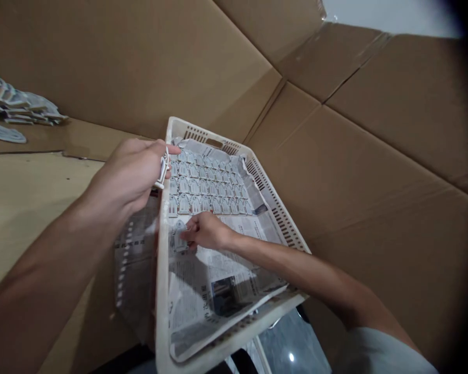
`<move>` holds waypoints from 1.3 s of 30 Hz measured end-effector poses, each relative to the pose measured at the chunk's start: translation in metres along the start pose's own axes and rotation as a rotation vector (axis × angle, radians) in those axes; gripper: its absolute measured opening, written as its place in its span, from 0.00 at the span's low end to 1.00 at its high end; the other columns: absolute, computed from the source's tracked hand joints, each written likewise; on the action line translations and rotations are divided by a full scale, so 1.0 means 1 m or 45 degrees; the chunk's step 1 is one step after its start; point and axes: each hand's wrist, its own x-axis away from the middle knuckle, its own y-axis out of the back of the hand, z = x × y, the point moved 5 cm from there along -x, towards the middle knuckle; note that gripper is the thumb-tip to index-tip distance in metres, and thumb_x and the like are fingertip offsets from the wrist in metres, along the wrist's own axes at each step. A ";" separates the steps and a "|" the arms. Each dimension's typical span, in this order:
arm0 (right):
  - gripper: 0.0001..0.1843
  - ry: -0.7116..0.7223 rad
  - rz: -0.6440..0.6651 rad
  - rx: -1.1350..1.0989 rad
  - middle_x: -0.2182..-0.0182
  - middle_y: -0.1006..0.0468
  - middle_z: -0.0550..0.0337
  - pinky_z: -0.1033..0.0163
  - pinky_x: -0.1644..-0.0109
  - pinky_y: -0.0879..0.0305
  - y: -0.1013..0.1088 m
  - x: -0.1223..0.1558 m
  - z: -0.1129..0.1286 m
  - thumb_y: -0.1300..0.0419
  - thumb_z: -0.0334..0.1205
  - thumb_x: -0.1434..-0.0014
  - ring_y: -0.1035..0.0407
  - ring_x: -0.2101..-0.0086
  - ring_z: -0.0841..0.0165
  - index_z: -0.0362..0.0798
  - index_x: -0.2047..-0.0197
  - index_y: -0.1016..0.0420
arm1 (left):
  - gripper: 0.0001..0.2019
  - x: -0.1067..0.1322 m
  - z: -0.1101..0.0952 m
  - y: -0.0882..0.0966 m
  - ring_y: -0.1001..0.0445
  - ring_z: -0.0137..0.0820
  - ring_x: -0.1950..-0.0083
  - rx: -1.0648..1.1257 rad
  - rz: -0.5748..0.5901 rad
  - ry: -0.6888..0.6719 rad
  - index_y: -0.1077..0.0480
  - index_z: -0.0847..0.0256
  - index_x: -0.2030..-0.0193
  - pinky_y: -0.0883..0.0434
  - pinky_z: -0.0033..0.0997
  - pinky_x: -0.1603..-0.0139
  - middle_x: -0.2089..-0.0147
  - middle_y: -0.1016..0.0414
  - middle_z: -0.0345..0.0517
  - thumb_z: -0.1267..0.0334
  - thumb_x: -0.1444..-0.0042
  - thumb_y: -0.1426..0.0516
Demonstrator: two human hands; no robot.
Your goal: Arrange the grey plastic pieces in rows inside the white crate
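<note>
A white plastic crate [275, 210] lined with newspaper [203, 291] lies in front of me. Rows of small pale flat pieces [206, 184] cover its far half. My left hand [130, 174] is closed at the crate's left rim, with a few of the same white pieces [163, 169] held between its fingers. My right hand [205, 231] reaches inside the crate. Its fingertips pinch one small piece [178, 236] against the newspaper, at the left end of the row nearest me.
Flattened brown cardboard [374, 171] surrounds the crate on the right and behind. A pile of pale flat parts [15, 106] lies on cardboard at the far left. A second perforated crate wall [134, 270] shows beneath the left side. Shiny floor [292, 348] shows below.
</note>
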 end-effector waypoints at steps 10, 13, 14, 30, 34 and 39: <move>0.15 0.050 -0.179 0.086 0.80 0.23 0.66 0.69 0.74 0.38 -0.016 -0.019 -0.001 0.28 0.36 0.38 0.23 0.76 0.68 0.50 0.63 0.33 | 0.10 0.005 -0.002 -0.010 0.34 0.28 0.78 0.098 -0.024 0.237 0.18 0.71 0.58 0.39 0.28 0.78 0.78 0.31 0.40 0.75 0.48 0.36; 0.14 0.034 -0.191 0.020 0.80 0.24 0.67 0.70 0.75 0.37 -0.018 -0.026 0.002 0.29 0.35 0.37 0.23 0.76 0.68 0.50 0.62 0.33 | 0.08 0.007 -0.002 -0.010 0.29 0.29 0.74 0.084 -0.007 0.191 0.18 0.71 0.61 0.35 0.28 0.76 0.72 0.24 0.46 0.74 0.50 0.34; 0.14 0.025 -0.196 -0.003 0.80 0.24 0.68 0.71 0.76 0.37 -0.018 -0.027 0.002 0.30 0.34 0.37 0.23 0.76 0.68 0.50 0.61 0.34 | 0.07 0.008 -0.002 -0.009 0.28 0.30 0.72 0.075 0.003 0.178 0.18 0.70 0.63 0.34 0.28 0.74 0.70 0.22 0.48 0.74 0.50 0.34; 0.04 0.691 -0.104 -0.662 0.62 0.20 0.56 0.63 0.64 0.24 0.071 0.030 0.085 0.42 0.36 0.35 0.23 0.61 0.65 0.48 0.58 0.27 | 0.07 0.003 -0.002 -0.002 0.29 0.32 0.68 -0.352 0.209 -0.234 0.15 0.60 0.61 0.35 0.32 0.66 0.65 0.18 0.47 0.64 0.47 0.32; 0.12 0.580 0.075 -0.699 0.57 0.19 0.53 0.61 0.59 0.23 0.070 0.039 0.082 0.40 0.50 0.31 0.22 0.57 0.63 0.49 0.57 0.31 | 0.08 0.006 0.001 -0.015 0.22 0.35 0.62 -0.331 0.620 -0.328 0.15 0.56 0.59 0.28 0.34 0.59 0.64 0.17 0.44 0.63 0.46 0.34; 0.28 0.530 0.101 -0.542 0.64 0.21 0.62 0.62 0.64 0.26 0.070 0.038 0.066 0.25 0.55 0.44 0.24 0.64 0.65 0.52 0.52 0.35 | 0.13 0.005 0.006 -0.018 0.19 0.40 0.53 -0.424 0.636 -0.301 0.17 0.54 0.53 0.26 0.36 0.52 0.56 0.16 0.48 0.67 0.46 0.35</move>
